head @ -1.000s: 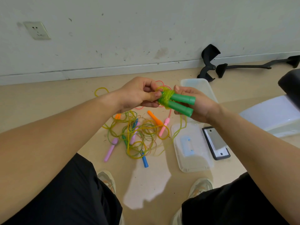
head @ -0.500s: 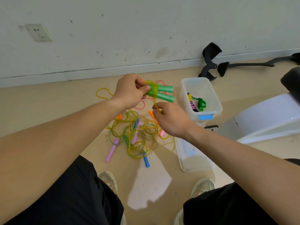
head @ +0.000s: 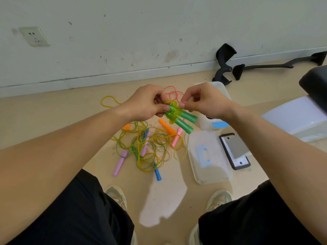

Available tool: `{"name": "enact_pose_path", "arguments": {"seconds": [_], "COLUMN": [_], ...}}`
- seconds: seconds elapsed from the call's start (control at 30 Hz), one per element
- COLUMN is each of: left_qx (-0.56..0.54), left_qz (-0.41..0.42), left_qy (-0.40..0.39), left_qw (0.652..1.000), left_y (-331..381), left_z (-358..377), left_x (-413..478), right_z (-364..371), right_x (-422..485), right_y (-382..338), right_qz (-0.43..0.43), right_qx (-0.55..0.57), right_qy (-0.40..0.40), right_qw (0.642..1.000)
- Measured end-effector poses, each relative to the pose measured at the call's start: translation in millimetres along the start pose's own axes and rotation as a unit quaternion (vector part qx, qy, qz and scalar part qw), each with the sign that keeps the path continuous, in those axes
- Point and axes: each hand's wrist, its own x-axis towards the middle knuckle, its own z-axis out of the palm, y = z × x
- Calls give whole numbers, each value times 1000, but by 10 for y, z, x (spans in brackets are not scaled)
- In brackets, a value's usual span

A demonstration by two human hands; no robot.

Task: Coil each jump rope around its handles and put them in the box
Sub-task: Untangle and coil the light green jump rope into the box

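Two green handles (head: 184,121) lie side by side in the air, with yellow-green rope (head: 172,110) coiled thickly around their near ends. My left hand (head: 146,102) grips the coiled end of the green jump rope. My right hand (head: 203,99) pinches the rope at the top of the coil. The clear plastic box (head: 205,123) stands on the floor behind my right hand, mostly hidden by it. On the floor below lies a tangle of loose ropes (head: 150,145) with orange, pink, purple and blue handles.
The box's clear lid (head: 208,160) lies flat on the floor beside a dark-framed phone (head: 234,151). Black metal parts (head: 224,66) rest against the wall at the back right. A white object (head: 297,117) sits at the right edge. My shoes (head: 116,197) are below.
My right hand rose from below the handles to the top of the coil and now covers the box. The handles tilted down to the right, and more rope sits on the coil.
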Motion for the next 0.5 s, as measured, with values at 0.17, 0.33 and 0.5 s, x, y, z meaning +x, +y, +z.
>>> {"name": "enact_pose_path", "arguments": {"seconds": [0.17, 0.33, 0.5], "left_qx": [-154, -264, -286], "left_qz": [-35, -68, -102], "left_qy": [-40, -13, 94], "left_qw": [987, 962, 948], "left_y": [36, 29, 18], "left_z": [-85, -78, -107], "left_x": [-66, -72, -20], "right_z": [71, 273, 553], "right_x": [-60, -14, -81], "right_y": [113, 278, 171], "right_qz": [59, 135, 174], "right_qx": [136, 273, 175], "right_qy": [1, -17, -20], "right_qw": [989, 952, 969]}}
